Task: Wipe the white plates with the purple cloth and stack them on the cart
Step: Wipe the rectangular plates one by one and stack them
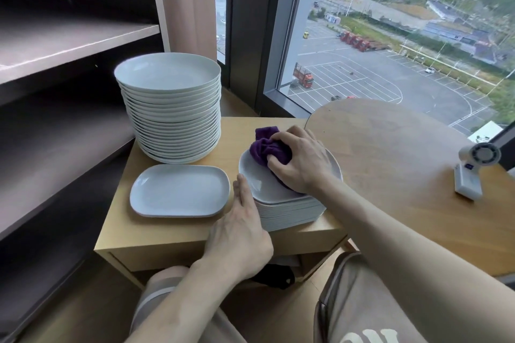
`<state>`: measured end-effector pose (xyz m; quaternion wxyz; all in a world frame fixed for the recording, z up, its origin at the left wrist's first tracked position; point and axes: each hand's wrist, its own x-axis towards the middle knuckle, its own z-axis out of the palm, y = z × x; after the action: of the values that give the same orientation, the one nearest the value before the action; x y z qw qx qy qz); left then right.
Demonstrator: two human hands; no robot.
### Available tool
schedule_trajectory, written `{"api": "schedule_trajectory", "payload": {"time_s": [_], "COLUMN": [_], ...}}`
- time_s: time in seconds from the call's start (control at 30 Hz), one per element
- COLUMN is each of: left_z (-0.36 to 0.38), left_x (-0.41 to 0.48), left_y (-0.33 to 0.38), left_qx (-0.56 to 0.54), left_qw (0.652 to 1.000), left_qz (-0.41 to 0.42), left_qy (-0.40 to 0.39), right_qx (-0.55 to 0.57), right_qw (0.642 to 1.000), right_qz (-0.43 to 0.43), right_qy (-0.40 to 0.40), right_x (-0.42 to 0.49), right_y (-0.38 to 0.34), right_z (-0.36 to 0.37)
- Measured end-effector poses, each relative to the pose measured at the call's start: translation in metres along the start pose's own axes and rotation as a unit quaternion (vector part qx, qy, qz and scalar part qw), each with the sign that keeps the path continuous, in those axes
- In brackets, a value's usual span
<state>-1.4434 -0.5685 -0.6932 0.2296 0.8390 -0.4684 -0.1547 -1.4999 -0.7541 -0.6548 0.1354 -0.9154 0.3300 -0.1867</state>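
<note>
A: Grip state, quick?

B: The right hand (299,160) was clenched around the purple cloth (266,147) and pressed it onto the top plate (259,178) of the short stack (289,211). That stack stood on the near right part of the cart (156,242). The left hand (242,220) lay flat with straight fingers. It touched the stack's near-left edge and gripped nothing, probably steadying it.

A: How far along?

B: Early, judging by the layout. A single plate (179,191) sat alone on the cart just left of the short stack. It was likely wiped already and starting the finished pile. The top plate was mid-wipe, and every plate under it looked left to do. The tall stack (170,103) of round plates stood at the far left of the cart. He couldn't tell from this view whether those had been wiped.

A: Containers?

B: The bunched cloth was the only thing lying in the top plate, on its far side under the right hand. The cart's lower opening held something dark (274,277) near the person's knees. It was too shadowed to name, possibly a bag.

A: Anything else?

B: A shelf unit (69,42) stood at the left. A round table (390,147) butted against the cart's right side, with a small white fan (473,167) on it, well apart from the plates.
</note>
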Motion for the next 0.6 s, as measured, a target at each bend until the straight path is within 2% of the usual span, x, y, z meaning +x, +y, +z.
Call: {"api": "schedule_trajectory", "payload": {"time_s": [0.2, 0.27, 0.37, 0.47, 0.6], "left_z": [-0.002, -0.004, -0.005, -0.006, -0.004], "left_x": [-0.002, -0.003, -0.004, -0.003, -0.001], "left_y": [0.002, 0.003, 0.003, 0.003, 0.002], "left_qx": [0.086, 0.119, 0.109, 0.077, 0.076], "left_qw": [0.996, 0.992, 0.994, 0.997, 0.997], "left_qz": [-0.013, -0.017, -0.01, 0.001, -0.007], "left_qy": [-0.011, -0.023, -0.021, -0.015, -0.007], "right_qx": [0.062, 0.074, 0.082, 0.064, -0.017], "right_qw": [0.997, 0.996, 0.996, 0.998, 0.999], "right_qz": [-0.042, -0.033, -0.012, -0.005, 0.014], "right_qy": [-0.029, -0.032, -0.021, 0.013, 0.034], "right_x": [-0.012, -0.016, -0.017, -0.021, -0.024], "right_y": [-0.039, -0.044, -0.041, -0.031, -0.001], "right_z": [0.017, 0.017, 0.01, 0.001, -0.015]}}
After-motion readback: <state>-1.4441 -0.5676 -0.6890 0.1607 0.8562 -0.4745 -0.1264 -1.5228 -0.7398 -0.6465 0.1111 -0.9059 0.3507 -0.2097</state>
